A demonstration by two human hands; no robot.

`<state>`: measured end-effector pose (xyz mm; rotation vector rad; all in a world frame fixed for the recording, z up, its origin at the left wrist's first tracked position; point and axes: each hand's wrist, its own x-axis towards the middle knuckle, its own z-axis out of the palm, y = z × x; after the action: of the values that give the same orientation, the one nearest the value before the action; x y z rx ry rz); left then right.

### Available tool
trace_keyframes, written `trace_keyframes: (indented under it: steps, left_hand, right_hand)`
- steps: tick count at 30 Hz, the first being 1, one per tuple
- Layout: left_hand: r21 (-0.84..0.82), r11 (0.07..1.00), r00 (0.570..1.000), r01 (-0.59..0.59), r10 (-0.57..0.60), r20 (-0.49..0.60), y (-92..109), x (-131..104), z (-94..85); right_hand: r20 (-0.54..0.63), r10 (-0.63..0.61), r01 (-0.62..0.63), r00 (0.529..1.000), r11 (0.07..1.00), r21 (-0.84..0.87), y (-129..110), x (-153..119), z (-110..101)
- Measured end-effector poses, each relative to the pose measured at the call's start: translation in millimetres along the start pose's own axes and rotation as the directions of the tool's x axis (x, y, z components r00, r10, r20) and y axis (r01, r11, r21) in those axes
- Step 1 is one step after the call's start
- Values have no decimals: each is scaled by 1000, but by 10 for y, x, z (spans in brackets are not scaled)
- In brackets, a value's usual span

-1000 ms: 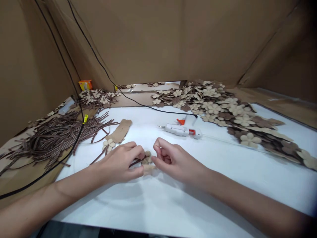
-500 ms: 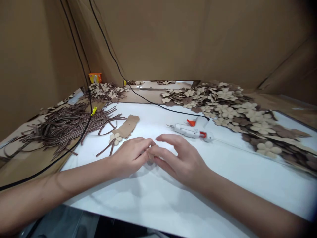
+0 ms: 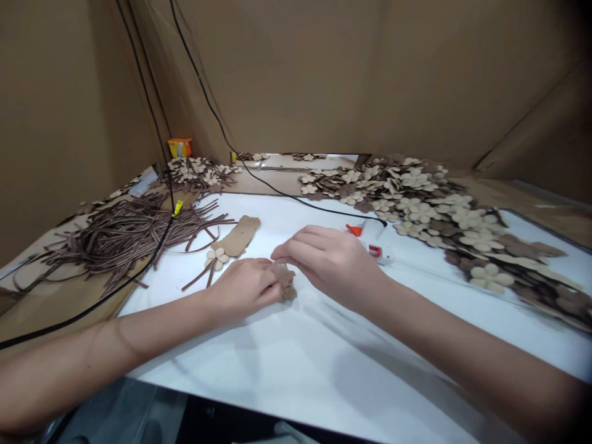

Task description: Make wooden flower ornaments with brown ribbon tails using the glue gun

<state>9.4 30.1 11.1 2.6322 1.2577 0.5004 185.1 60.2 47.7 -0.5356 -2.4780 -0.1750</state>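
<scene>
Low over the white board, my left hand [image 3: 250, 287] is closed on a small tan-brown felt flower [image 3: 285, 280], which pokes out past the thumb. Its petals are partly covered by the fingers. Just above and to the right, my right hand [image 3: 326, 259] has its fingers drawn together, tips close to the flower's upper edge; its thumb is hidden, and what it holds, if anything, cannot be seen. Behind the right hand lies a white glue gun [image 3: 380, 253], mostly covered. Left of the hands, a cream flower with brown strips [image 3: 216, 259] rests against a torn cardboard piece [image 3: 243, 234].
A heap of brown strips [image 3: 124, 237] lies at left. Cream and brown flowers [image 3: 425, 209] are piled along the right. A black cable [image 3: 277, 190] crosses the back, and an orange box [image 3: 180, 148] stands at far left. Cardboard walls surround the white board [image 3: 296, 382].
My right hand has risen off the flower, its fingers now drawn together, and covers most of the glue gun. More of the flower shows in my left hand, which has barely moved.
</scene>
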Motion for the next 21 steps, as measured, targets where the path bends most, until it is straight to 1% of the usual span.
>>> trace_keyframes:
  steps: [2,4,7,9,11,14,17,19,21]
  left_hand:
    - [-23,1000,1000,-21,21,-1,-23,-5,-1]
    - [-79,997,1000,-21,21,-4,-52,-11,-4]
    - [-164,986,1000,25,-28,-15,-89,-17,-5]
    - [-207,977,998,49,-56,-28,-101,-18,1]
    - [-230,970,996,72,-83,-38,-98,-14,7]
    - [-240,962,989,132,-143,-30,-71,-7,-1]
    - [-247,951,981,188,-193,3,-42,-12,-30]
    - [-243,949,979,201,-201,23,-35,-23,-47]
    - [-229,954,980,195,-197,18,-39,-38,-53]
  right_hand:
    - [86,-15,8,996,997,79,66,62,29]
    - [153,15,-44,988,981,191,119,100,64]
    - [212,145,-210,966,921,328,162,93,116]
    - [263,232,-322,936,867,381,169,49,140]
    - [309,286,-396,907,827,399,160,-11,148]
    - [346,308,-437,886,804,404,120,-88,133]
    - [362,354,-487,862,775,403,61,-125,104]
    - [370,387,-519,845,763,386,20,-132,91]
    - [380,400,-531,834,769,356,-15,-136,86]
